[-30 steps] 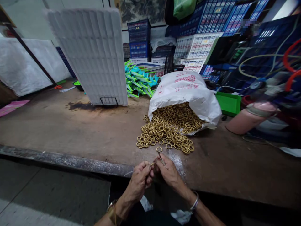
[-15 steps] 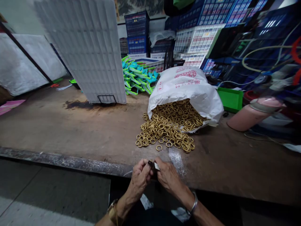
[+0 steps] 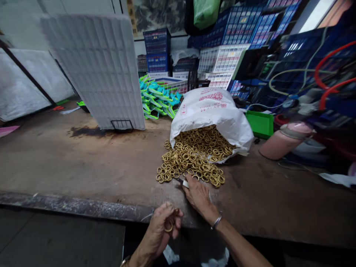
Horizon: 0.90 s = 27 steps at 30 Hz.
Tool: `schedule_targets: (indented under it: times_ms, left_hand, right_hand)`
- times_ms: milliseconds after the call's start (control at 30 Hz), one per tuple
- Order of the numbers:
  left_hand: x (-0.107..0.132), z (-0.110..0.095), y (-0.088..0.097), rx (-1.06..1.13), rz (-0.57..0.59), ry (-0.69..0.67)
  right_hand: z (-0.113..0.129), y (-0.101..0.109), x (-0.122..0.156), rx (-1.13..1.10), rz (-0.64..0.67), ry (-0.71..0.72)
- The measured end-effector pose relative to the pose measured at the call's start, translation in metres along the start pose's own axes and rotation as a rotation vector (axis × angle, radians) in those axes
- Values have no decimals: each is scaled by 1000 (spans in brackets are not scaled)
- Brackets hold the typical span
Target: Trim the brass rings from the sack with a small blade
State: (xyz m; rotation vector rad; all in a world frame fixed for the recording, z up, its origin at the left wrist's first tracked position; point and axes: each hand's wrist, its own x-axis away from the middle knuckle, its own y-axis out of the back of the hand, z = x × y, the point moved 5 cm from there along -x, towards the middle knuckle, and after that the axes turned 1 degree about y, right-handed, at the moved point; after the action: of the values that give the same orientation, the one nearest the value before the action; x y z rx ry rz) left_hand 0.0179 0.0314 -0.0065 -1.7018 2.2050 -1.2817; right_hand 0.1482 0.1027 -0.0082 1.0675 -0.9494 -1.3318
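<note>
A white sack [image 3: 214, 111] lies on its side on the brown workbench [image 3: 83, 163], spilling a heap of brass rings [image 3: 191, 155]. My left hand [image 3: 164, 228] is curled near the bench's front edge, with a brass ring [image 3: 168, 227] held in its fingers. My right hand [image 3: 198, 196] reaches forward to the near edge of the ring heap, pinching a small dark and white tool [image 3: 183, 182] whose tip touches the rings.
A tall white ribbed panel [image 3: 97, 70] stands on the bench at the back left. Green and blue plastic parts [image 3: 158, 98] are piled behind the sack. Stacked blue and white crates [image 3: 222, 55], a green tray [image 3: 260, 124], a pink cylinder [image 3: 283, 142] and hoses fill the right.
My hands, together at the bench edge before, have parted. The right hand has moved forward to the ring heap with the tool; the left stays back, holding a ring.
</note>
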Motion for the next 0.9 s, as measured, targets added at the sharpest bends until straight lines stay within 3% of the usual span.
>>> schedule_targets:
  times_ms: [167, 300, 400, 600, 833, 900]
  left_hand:
    - [-8, 3, 11, 197, 16, 85]
    - [-18, 6, 22, 220, -103, 110]
    - [-20, 2, 22, 100, -173, 35]
    - [-19, -8, 10, -198, -134, -145]
    - [-10, -17, 6, -469, -160, -223]
    - [-9, -16, 6, -474, -129, -183]
  right_hand:
    - [-6, -7, -5, -54, -31, -13]
    - [-8, -9, 0, -173, -38, 39]
    - [1, -2, 12, -401, -16, 84]
    - [27, 11, 35, -719, 73, 128]
    - [29, 5, 36, -868, 125, 23]
    - [31, 6, 36, -867, 129, 6]
